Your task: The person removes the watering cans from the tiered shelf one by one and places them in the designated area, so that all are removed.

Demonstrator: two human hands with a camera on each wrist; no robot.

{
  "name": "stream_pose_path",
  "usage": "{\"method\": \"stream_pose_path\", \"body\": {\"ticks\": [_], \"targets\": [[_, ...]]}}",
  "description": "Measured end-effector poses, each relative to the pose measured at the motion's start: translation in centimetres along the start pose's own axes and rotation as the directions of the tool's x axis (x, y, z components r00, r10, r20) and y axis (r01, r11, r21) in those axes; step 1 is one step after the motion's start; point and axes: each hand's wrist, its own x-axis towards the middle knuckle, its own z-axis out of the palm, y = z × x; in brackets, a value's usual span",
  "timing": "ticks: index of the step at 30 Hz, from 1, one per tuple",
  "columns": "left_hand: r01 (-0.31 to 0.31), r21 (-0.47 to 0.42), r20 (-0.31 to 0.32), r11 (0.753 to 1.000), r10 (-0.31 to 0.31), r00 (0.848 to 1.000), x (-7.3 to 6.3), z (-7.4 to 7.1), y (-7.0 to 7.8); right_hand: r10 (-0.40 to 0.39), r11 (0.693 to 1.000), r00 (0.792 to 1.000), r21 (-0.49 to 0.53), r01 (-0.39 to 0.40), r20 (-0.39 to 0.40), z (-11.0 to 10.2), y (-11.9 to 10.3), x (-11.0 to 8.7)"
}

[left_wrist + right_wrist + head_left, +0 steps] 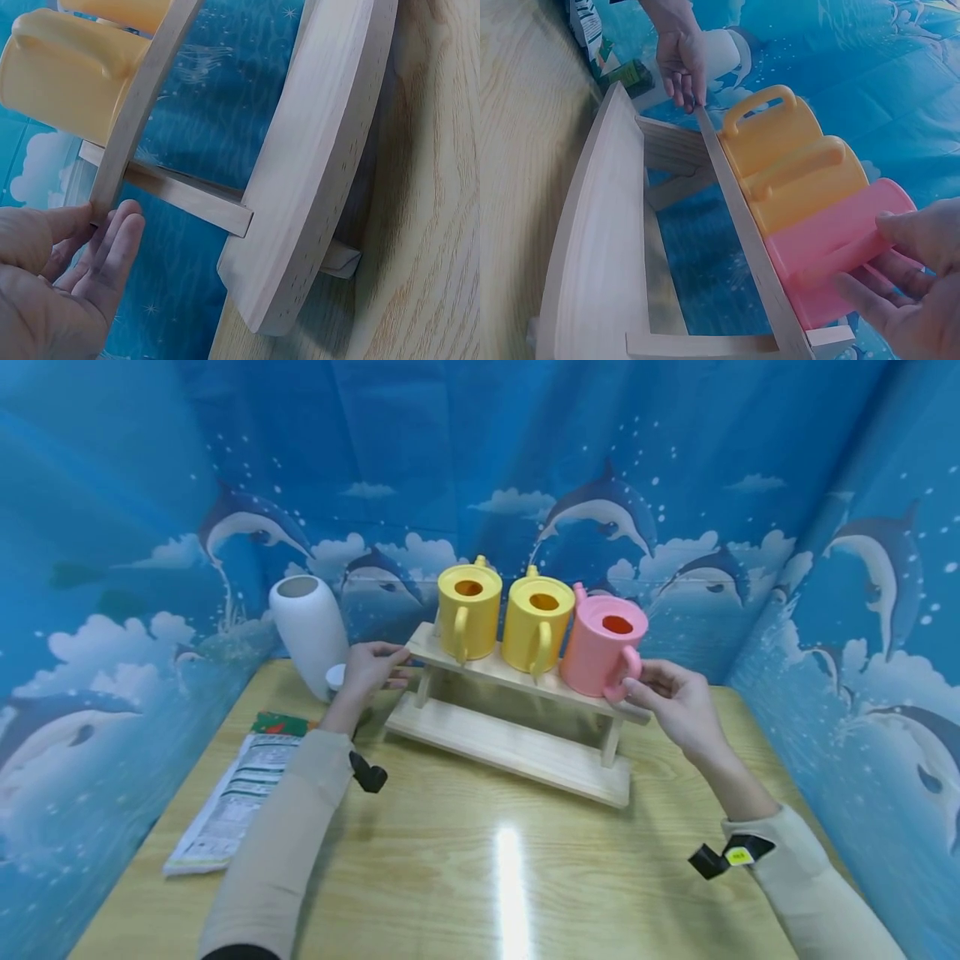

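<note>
A two-tier wooden stand (510,747) sits at an angle on the table. On its upper board are two yellow watering cans, the left one (480,610) and the middle one (534,627), and a pink watering can (592,647) at the right end. My right hand (678,702) holds the pink can by its handle, thumb on the near side and fingers behind, as the right wrist view shows. With thumb and fingers, my left hand (371,668) pinches the left end of the upper board (120,161). The lower board (300,165) carries nothing.
A tall white vase (309,631) stands left of the stand, with a small white round object (335,677) beside it. A printed plastic bag (240,802) lies at the table's left, partly under my left forearm. Dolphin-print curtains (465,460) enclose the table (420,860) behind and at both sides.
</note>
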Motion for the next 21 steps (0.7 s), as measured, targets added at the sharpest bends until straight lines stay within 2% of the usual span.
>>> {"method": "stream_pose_path", "body": {"ticks": [4,7,10,15,21], "targets": [[0.002,-0.001,0.002,1.000,-0.002,1.000,0.2,0.0,-0.2,-0.007,0.994,1.000,0.105,0.006,0.006,-0.3,0.2,0.1],[0.000,-0.003,0.003,1.000,0.000,1.000,0.2,0.0,-0.2,-0.014,0.972,1.000,0.233,0.012,0.006,-0.7,0.4,0.0],[-0.004,0.001,0.003,1.000,0.004,1.000,0.1,0.0,-0.2,-0.006,0.952,1.000,0.305,0.000,0.017,-1.2,0.5,-0.4],[-0.003,0.007,-0.003,1.000,0.003,1.000,-0.1,0.0,-0.2,0.007,0.951,1.000,0.310,-0.012,0.018,-2.1,0.2,-1.1],[0.006,0.005,-0.008,1.000,-0.006,1.000,0.1,0.0,-0.1,0.018,0.955,0.997,0.298,0.004,-0.072,-4.1,-0.2,-1.3]]}}
